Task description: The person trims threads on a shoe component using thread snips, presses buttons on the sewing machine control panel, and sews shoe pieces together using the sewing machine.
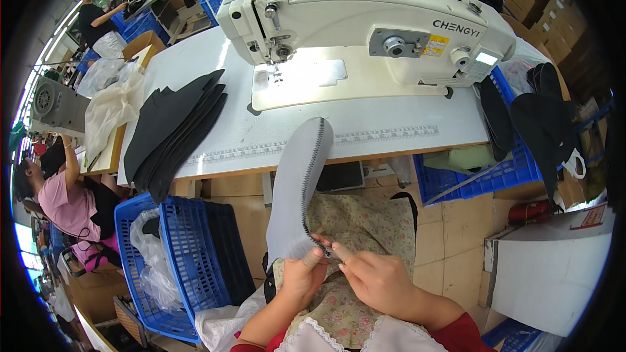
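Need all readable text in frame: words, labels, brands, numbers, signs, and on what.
Wording not copied; locations only:
White sewing machine: large dark lettering, legible.
Yellow label on it: too small.
Lit display: washed out, unreadable.
Ruler strip on the table: figures too small.
Red-marked sign on white box: too blurred.
Grey stitched piece: no print seen.

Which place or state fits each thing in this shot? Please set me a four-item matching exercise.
Things
1. grey fabric piece
2. white sewing machine
3. measuring strip
4. black fabric stack

Places and states
A. at the left end of the table, hanging over the near edge
B. standing at the back, its small screen lit
C. lower end at the left hand and right hand
D. lying flat along the tabletop near its front edge

Pairs: 1-C, 2-B, 3-D, 4-A
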